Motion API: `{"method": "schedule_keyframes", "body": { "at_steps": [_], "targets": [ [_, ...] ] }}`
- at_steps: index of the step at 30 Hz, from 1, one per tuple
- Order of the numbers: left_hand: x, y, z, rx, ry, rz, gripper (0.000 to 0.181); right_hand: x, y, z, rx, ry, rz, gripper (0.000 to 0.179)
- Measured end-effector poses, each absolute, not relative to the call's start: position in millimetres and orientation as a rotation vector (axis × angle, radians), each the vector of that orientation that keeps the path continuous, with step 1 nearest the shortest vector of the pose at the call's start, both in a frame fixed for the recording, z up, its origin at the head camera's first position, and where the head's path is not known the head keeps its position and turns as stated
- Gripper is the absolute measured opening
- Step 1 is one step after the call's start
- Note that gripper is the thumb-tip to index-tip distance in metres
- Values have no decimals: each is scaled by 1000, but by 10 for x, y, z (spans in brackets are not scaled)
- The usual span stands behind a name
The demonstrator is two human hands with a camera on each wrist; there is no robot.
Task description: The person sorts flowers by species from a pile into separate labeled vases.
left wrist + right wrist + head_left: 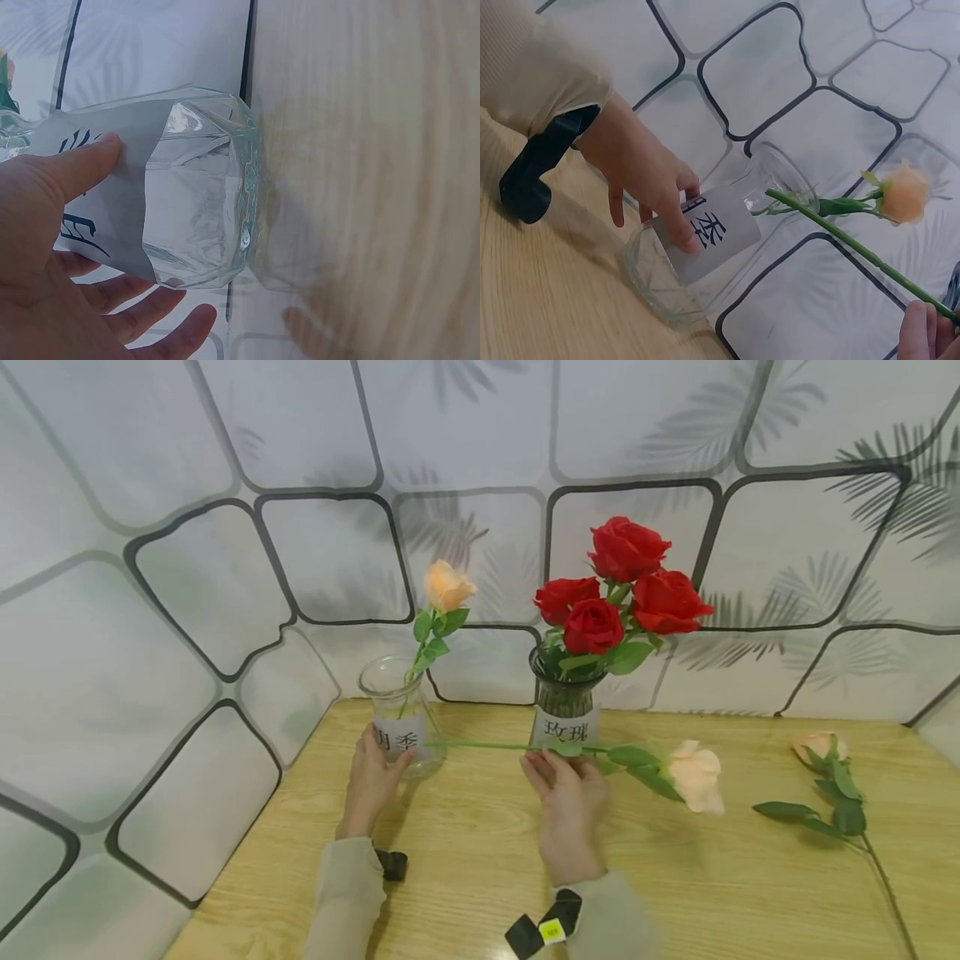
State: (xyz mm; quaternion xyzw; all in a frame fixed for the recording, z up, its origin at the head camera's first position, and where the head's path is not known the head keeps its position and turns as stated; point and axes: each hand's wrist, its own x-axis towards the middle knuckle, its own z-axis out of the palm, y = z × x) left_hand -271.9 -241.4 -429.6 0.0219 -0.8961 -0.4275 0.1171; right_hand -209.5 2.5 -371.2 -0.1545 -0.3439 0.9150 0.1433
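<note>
My left hand (372,781) holds a clear glass vase (429,763) around its lower body, thumb on the white paper label (127,172). One peach rose (448,587) stands in that vase, leaning right. With my right hand (572,818) I pinch the green stem of another peach rose (693,775), held sideways, bloom to the right. Its bare stem (877,262) points left; in the right wrist view the cut end overlaps the vase's neck, and I cannot tell whether they touch. Right fingertips are partly hidden by leaves in the head view.
Behind my right hand stands a dark glass vase (566,700) with a paper label and several red roses (626,550). A third peach rose (838,777) lies on the wooden table (480,860) at the right. A patterned cloth wall (480,443) closes off the back and left.
</note>
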Motion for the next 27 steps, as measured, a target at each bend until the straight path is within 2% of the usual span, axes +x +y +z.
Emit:
{"method": "schedule_keyframes", "body": {
  "at_steps": [5, 13, 27],
  "targets": [
    [-2711, -2421, -4291, 57, -2626, -1249, 86, -2145, -145, -3708, -420, -936, 2631, 12],
    [-2708, -2403, -4282, 61, -2641, -1231, 85, -2192, -359, -3675, -422, -942, 2598, 7],
    [-2707, -2399, -4259, 76, -2666, -1227, 83, -2303, -606, -3366, -230, -973, 2533, 12]
  ]
}}
